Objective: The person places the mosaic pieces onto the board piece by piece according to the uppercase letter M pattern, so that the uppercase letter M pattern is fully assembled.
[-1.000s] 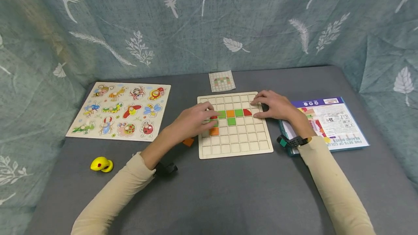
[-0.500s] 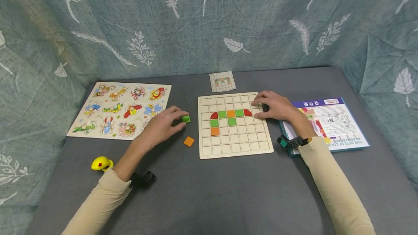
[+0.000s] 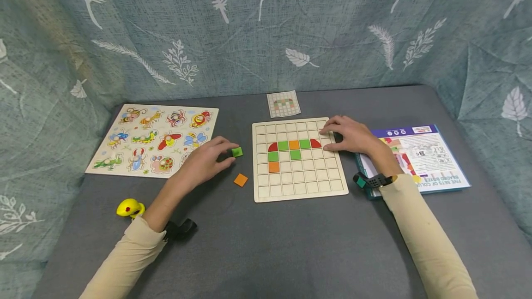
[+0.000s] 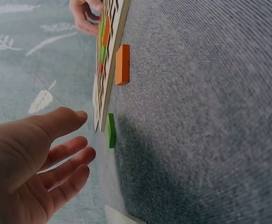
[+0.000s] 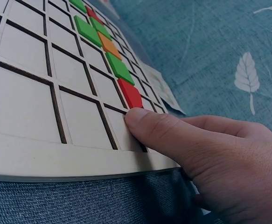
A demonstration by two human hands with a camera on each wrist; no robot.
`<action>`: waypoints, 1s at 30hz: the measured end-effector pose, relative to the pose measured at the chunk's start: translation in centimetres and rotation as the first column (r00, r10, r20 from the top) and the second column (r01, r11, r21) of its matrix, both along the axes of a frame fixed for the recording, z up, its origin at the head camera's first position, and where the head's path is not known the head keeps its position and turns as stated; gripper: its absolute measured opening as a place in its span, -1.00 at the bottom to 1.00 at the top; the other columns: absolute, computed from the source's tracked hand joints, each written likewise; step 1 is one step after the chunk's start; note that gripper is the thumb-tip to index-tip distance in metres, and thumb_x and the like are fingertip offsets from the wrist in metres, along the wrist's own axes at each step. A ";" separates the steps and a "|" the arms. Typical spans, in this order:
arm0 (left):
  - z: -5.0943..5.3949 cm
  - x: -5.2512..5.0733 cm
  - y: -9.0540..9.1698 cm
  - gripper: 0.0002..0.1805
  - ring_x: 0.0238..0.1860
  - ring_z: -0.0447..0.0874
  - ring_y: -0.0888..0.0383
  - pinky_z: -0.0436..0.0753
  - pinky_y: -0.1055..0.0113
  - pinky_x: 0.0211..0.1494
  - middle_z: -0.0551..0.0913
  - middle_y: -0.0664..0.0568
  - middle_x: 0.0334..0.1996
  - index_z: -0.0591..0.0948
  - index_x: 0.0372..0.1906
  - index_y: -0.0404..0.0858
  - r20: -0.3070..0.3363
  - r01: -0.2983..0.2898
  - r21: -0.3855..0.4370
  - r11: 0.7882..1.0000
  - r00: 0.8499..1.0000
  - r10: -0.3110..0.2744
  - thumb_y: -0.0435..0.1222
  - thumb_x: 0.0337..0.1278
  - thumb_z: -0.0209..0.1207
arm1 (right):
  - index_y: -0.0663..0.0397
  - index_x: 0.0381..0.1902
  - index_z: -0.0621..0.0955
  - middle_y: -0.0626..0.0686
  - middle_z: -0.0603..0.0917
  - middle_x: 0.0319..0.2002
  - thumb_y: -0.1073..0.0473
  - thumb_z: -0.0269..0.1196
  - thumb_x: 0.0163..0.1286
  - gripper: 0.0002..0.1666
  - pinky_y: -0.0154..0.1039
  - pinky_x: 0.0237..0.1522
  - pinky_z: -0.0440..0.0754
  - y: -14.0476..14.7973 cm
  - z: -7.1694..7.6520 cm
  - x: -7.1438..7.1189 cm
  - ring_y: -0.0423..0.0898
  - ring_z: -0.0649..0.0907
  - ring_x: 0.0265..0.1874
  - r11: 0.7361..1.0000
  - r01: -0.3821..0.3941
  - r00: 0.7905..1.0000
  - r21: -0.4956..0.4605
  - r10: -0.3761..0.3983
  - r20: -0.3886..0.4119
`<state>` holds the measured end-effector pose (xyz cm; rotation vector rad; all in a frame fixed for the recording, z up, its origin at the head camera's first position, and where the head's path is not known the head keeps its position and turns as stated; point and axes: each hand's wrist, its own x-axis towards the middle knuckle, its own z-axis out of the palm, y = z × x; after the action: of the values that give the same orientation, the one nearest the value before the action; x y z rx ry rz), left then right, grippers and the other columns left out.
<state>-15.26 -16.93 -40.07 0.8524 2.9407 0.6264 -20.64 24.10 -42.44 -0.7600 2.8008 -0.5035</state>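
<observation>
My left hand (image 3: 206, 160) hovers left of the grid board, thumb and fingers spread around a small green square tile (image 3: 237, 152). In the left wrist view that green tile (image 4: 111, 131) lies on the table, a little apart from the fingertips. The wooden grid board (image 3: 307, 188) carries red quarter-round, green and orange tiles, with an orange tile (image 3: 274, 167) lowest in the left column. At its right edge rests my right hand (image 3: 351, 134); the right wrist view shows the thumb (image 5: 145, 122) on a cell beside a red tile (image 5: 130, 93). It holds no tile.
A loose orange tile (image 3: 240, 180) lies left of the board. Behind the board is a pattern card (image 3: 283, 104). An insect puzzle (image 3: 154, 140) sits at the left, a yellow toy (image 3: 129, 207) before it, and a printed booklet (image 3: 432, 165) at the right.
My left hand has left the board's left side and moved left to the loose green tile, uncovering the left column's tiles. Over the last half second it stays there. My right hand stays put.
</observation>
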 end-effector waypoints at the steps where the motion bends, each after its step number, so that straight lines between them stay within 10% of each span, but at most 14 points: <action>1: 0.0 0.0 0.1 -0.59 -0.12 0.64 0.04 0.60 0.15 -0.20 0.60 -0.05 -0.02 0.62 0.13 -0.21 0.001 0.001 0.003 1.000 1.000 -0.001 -0.27 0.15 0.30 | -0.12 0.16 0.60 0.07 0.46 0.23 -0.18 0.35 0.22 -0.42 0.22 0.12 0.46 0.0 0.0 0.0 0.11 0.42 0.24 1.000 0.001 1.000 0.000 -0.001 0.001; 30: -0.4 -1.6 1.2 -0.48 0.07 0.58 -0.07 0.57 -0.01 0.10 0.61 -0.16 0.08 0.51 0.26 -0.25 0.119 -0.049 -0.123 0.991 0.991 0.064 -0.24 0.19 0.27 | -0.14 0.18 0.59 0.07 0.45 0.25 -0.22 0.33 0.22 -0.39 0.23 0.11 0.46 0.1 -0.3 -0.1 0.11 0.41 0.25 1.000 0.006 1.000 0.005 -0.006 0.007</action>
<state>-16.85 -15.70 -40.52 0.6953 2.8664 0.4793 -20.69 24.19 -42.71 -0.7479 2.7974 -0.4994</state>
